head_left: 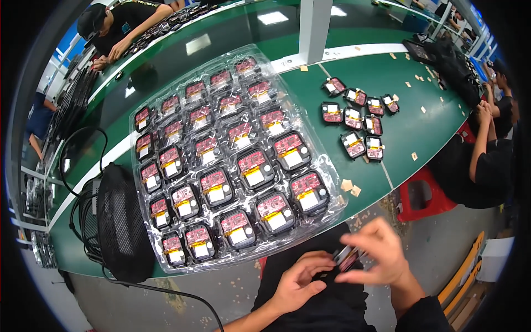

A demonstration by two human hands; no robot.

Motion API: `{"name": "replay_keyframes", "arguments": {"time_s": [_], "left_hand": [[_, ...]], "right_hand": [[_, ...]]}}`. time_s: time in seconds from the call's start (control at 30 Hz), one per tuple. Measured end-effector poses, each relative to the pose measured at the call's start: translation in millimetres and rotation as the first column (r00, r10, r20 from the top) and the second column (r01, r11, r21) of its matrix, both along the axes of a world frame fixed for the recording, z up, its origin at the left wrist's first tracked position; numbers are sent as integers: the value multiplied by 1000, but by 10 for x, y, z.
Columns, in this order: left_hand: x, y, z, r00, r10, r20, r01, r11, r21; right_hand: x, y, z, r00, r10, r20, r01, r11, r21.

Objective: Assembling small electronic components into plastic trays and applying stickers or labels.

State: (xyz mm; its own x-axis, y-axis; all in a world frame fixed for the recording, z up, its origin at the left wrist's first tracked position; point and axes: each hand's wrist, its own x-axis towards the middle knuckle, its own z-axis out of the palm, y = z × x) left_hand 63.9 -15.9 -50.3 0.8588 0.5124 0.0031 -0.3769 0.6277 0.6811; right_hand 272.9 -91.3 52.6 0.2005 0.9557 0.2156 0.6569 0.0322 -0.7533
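Observation:
Above my lap, a small black-framed electronic unit (347,259) is tilted between my hands. My right hand (383,253) curves around it, thumb at its lower edge and fingers at the upper edge; motion blurs it slightly. At the unit's left side are the fingertips of my left hand (301,281), its thumb apart from the bent fingers. A clear plastic tray (326,160) on the bench carries rows of similar units with red circuit boards, yellow tape and white patches. To its right lies a loose cluster of such units (353,118).
Small beige pieces (347,185) are scattered over the green bench (404,149) and floor. Left of the tray sit a black mesh bag (124,221) and a black cable (191,296). A metal post (314,33) rises behind. Other people work nearby; a red stool (423,199) stands right.

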Motion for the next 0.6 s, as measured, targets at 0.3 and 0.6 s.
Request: {"name": "replay_keyframes", "arguments": {"time_s": [0.3, 0.6], "left_hand": [[-118, 149, 122, 992, -43, -115, 30, 993, -113], [-111, 180, 23, 990, 95, -105, -114, 975, -191]], "right_hand": [[-285, 76, -303, 985, 128, -117, -134, 990, -49], [-388, 47, -388, 998, 25, 55, -18, 993, -120]]}}
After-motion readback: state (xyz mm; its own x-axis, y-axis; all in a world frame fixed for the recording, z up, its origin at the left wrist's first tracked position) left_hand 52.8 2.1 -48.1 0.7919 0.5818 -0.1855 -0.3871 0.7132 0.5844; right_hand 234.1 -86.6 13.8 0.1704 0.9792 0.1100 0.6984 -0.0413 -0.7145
